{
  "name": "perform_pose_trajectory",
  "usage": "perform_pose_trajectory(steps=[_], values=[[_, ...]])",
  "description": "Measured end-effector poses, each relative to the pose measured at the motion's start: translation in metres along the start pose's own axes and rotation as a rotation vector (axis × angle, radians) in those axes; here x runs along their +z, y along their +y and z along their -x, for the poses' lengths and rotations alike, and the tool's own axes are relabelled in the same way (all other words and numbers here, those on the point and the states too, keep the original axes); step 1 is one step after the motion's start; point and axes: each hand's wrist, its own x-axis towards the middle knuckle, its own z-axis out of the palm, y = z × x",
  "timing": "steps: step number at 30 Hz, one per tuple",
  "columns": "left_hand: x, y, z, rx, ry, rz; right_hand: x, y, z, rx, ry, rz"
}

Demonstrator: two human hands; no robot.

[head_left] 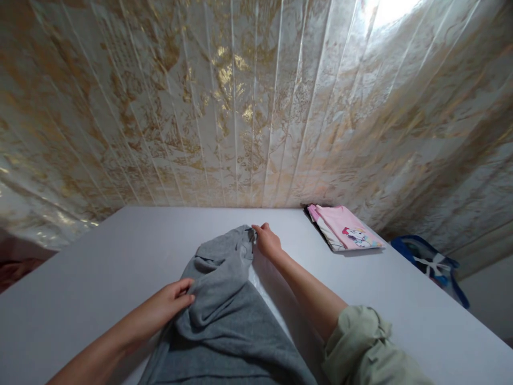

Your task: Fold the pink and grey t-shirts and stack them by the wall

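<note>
A grey cloth garment (236,305) lies rumpled on the white table, narrow at its far end and wider toward me; its near part runs out of view. My left hand (178,297) pinches its left edge about midway along, thumb and fingers closed on the fabric. At the far right corner, my right hand (266,239) grips the cloth between thumb and fingers. Folds bunch between the two hands. Which kind of garment it is, I cannot tell.
Folded clothes (347,230), a pink one with a cartoon print on top, lie at the table's (100,256) back right. Past the right edge stands a blue-trimmed bag (435,267). A shiny gold-patterned curtain (240,107) hangs behind. Reddish cloth (18,270) shows beyond the left edge.
</note>
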Motion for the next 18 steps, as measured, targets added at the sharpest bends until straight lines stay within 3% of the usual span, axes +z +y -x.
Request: perform_pose_trajectory(steps=[3,7,12,15,18], values=[[-0.001,-0.005,-0.007,0.034,0.082,-0.150,-0.004,0.000,-0.011,-0.095,-0.021,0.181],[0.016,0.013,-0.043,0.033,0.320,-0.335,-0.005,-0.005,-0.022,-0.157,-0.077,0.140],[0.030,0.040,-0.079,0.101,0.203,-0.547,-0.012,-0.001,-0.019,-0.119,-0.058,-0.063],[0.024,0.054,-0.077,0.208,0.175,-0.508,-0.032,0.009,-0.011,-0.061,-0.035,-0.260],[0.010,0.075,-0.063,0.386,0.258,-0.421,-0.065,0.017,0.001,-0.031,-0.016,-0.452]])
